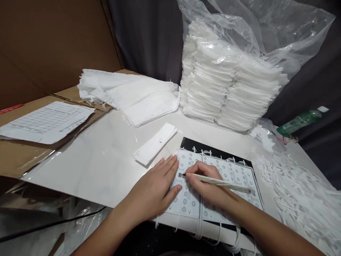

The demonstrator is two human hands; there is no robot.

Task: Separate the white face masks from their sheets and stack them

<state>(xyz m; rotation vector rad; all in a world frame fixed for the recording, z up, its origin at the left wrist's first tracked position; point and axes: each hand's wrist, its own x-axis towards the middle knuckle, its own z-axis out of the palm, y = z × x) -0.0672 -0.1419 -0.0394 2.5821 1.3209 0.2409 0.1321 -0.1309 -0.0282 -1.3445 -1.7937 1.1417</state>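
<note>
Here's the right hand, thumb and fingers closed together on a slim, whitish, pen-like tool, its dark tip down at a small dark square on the flat white panels printed with grey circles. Those panels lie at the near edge of the white table, over a flat black board, with thin white cords running across them and hanging past the edge. The left hand lies flat, palm down, fingers side by side and thumb apart — gripping nothing, its fingertips on the panels' left end. Just beyond it, a narrow white strip-shaped stack lies at a slant. And the big container: a large clear plastic bag, mouth loose and crumpled, packed with thin white sheets in tall side-by-side stacks. Over to the right, a translucent green plastic bottle with a white cap leans at a tilt — how full, I cannot tell. Near it sits a small crumpled clear bag; white scraps show there, inside or on top is unclear.
</note>
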